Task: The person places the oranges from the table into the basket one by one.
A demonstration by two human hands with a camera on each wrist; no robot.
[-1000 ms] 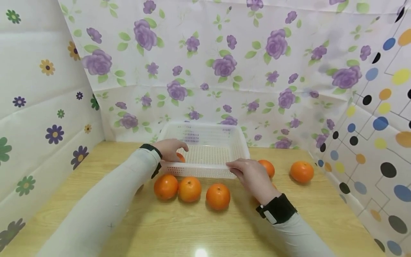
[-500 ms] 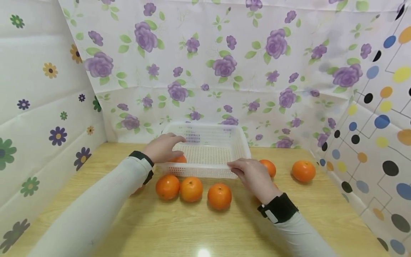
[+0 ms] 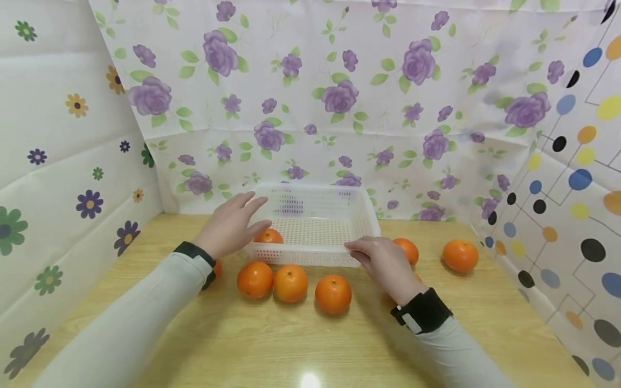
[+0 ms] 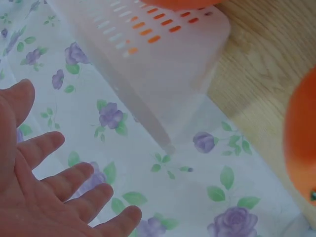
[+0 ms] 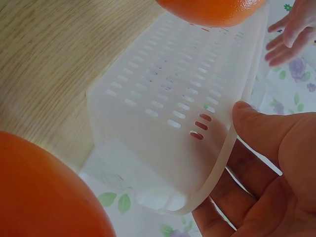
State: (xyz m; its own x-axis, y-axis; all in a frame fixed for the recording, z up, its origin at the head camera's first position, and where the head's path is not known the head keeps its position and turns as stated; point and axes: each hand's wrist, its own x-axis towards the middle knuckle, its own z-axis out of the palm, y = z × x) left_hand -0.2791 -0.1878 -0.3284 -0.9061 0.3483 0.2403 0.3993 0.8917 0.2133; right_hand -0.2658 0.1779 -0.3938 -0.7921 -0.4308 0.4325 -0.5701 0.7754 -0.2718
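Observation:
A white perforated plastic basket (image 3: 310, 256) stands at the back of the table, with one orange (image 3: 269, 236) inside its left end. My left hand (image 3: 230, 226) hovers over the basket's left end, fingers spread and holding nothing; the left wrist view shows its bare palm and fingers (image 4: 69, 182). My right hand (image 3: 383, 264) grips the basket's front right corner. In the right wrist view, the thumb lies on the outside of the rim (image 5: 231, 143) and the fingers are behind the wall. Three oranges (image 3: 333, 293) sit in front of the basket.
Another orange (image 3: 406, 251) lies right of the basket, beside my right hand, and one more (image 3: 460, 256) farther right. Under my left wrist an orange (image 3: 218, 268) is partly hidden. Patterned cloth (image 3: 315, 108) hangs behind and on both sides of the wooden table (image 3: 271, 345).
My left hand has let go of the orange in the basket, lifted out and drawn back to the left, its fingers spreading. The right hand keeps its grip on the rim.

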